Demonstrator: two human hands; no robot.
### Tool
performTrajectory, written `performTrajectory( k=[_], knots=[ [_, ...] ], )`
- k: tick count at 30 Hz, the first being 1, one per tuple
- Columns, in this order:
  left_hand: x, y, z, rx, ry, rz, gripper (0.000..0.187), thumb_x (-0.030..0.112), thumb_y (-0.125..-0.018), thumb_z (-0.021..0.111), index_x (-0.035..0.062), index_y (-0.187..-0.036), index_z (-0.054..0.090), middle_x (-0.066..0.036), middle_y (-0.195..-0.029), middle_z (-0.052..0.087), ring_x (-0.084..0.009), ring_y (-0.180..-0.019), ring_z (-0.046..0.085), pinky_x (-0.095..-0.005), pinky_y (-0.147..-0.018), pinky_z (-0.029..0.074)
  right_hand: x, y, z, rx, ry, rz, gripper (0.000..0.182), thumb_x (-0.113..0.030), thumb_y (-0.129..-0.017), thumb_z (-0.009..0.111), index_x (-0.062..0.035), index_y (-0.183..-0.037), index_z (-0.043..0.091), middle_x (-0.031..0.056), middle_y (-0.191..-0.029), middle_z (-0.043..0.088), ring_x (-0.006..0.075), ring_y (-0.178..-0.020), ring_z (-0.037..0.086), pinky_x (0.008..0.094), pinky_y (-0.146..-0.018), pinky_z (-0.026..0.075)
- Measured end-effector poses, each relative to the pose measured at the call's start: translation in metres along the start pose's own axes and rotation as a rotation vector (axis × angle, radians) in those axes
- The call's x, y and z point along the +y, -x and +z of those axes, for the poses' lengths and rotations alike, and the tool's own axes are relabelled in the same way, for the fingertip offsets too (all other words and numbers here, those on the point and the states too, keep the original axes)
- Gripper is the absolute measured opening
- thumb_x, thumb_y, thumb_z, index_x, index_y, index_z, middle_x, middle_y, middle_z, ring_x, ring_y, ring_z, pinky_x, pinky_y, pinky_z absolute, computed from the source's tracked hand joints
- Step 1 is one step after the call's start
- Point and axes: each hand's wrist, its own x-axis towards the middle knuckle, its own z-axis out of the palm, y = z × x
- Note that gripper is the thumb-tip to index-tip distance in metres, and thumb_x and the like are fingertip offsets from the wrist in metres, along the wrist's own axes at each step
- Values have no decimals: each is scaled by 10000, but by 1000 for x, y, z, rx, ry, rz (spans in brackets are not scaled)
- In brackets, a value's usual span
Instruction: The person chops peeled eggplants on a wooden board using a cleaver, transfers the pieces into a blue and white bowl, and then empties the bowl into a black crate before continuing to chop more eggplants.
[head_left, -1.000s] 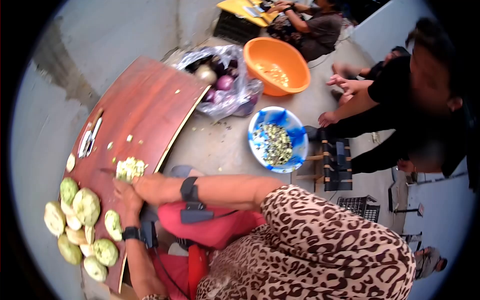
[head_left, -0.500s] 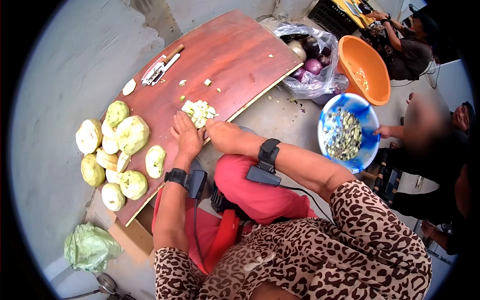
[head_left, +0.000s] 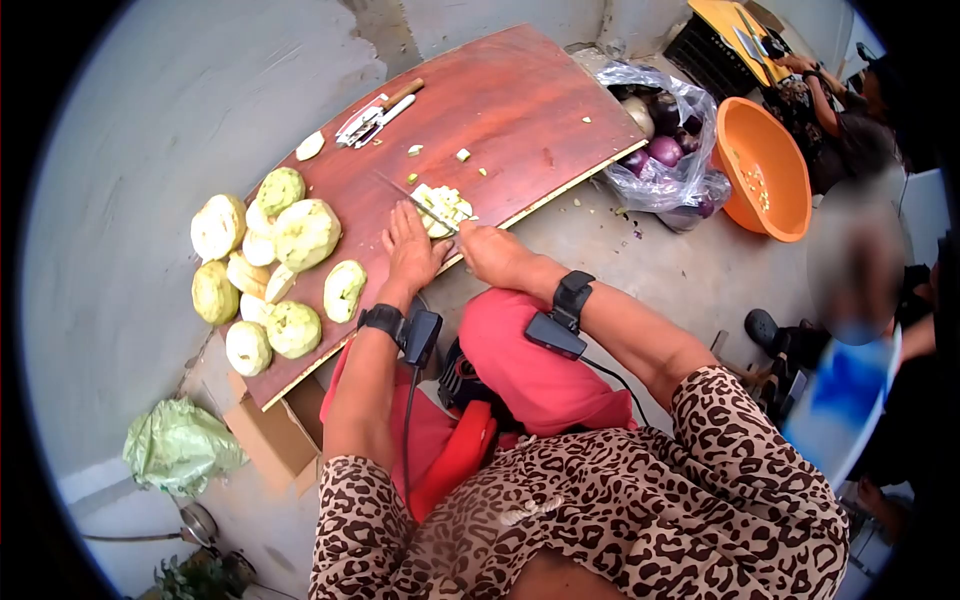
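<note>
My right hand (head_left: 497, 256) is closed round the handle of a knife (head_left: 428, 212), whose thin blade points up and left across the red-brown board. Beside the blade lies a heap of diced pale eggplant (head_left: 447, 203). My left hand (head_left: 410, 250) rests on the board just left of the knife, fingers stretched out, tips close to the blade and the dice. Several peeled eggplants (head_left: 308, 235) are grouped at the board's left end, and a single peeled eggplant (head_left: 344, 290) sits nearer my left wrist. A few loose cubes (head_left: 463, 155) lie beyond the heap.
A peeler and a wooden-handled knife (head_left: 404, 94) lie near the board's (head_left: 520, 100) far edge. On the floor are a plastic bag of purple eggplants (head_left: 664, 150) and an orange basin (head_left: 762, 170). At right, a person holds a blurred blue-and-white bowl (head_left: 850, 400).
The co-worker's blue-and-white bowl has moved away from the board, down to the right. The view has shifted, and the knife blade now shows between my hands. My hands stay by the diced eggplant.
</note>
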Motion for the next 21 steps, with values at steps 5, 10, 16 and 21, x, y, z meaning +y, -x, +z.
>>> performTrajectory(
  k=[5,10,16,21],
  knots=[
    [-10,5,-33,0,147,-14,1016,266,-744,765,-2,-1483,121,-266,-1534,109,-402,-1427,130,-458,-1147,187,-5,-2,-11,21,32,-41,190,-123,-895,480,40,-991,484,285,-842,642,446,-849,628,522,-742,494],
    [-25,2,-70,18,265,-223,752,241,-771,744,-16,-1377,382,-298,-1401,348,-410,-1230,457,-434,-1007,406,-19,-3,-29,26,65,-88,196,-134,-901,478,44,-984,474,304,-820,631,467,-826,620,537,-735,487],
    [-21,4,-55,33,754,-452,522,107,-769,737,-37,-1221,517,-169,-908,649,-203,-655,642,-320,-541,517,-42,-2,-71,-26,123,-90,210,-130,-898,478,57,-991,461,322,-842,624,487,-835,610,546,-740,480],
    [-17,-3,-27,-13,843,-463,473,52,-759,715,-38,-1178,516,-147,-852,646,-170,-622,636,-299,-495,500,-55,9,-77,-3,154,-132,212,-132,-902,474,64,-980,456,326,-816,619,497,-813,606,554,-717,477]
  ],
)
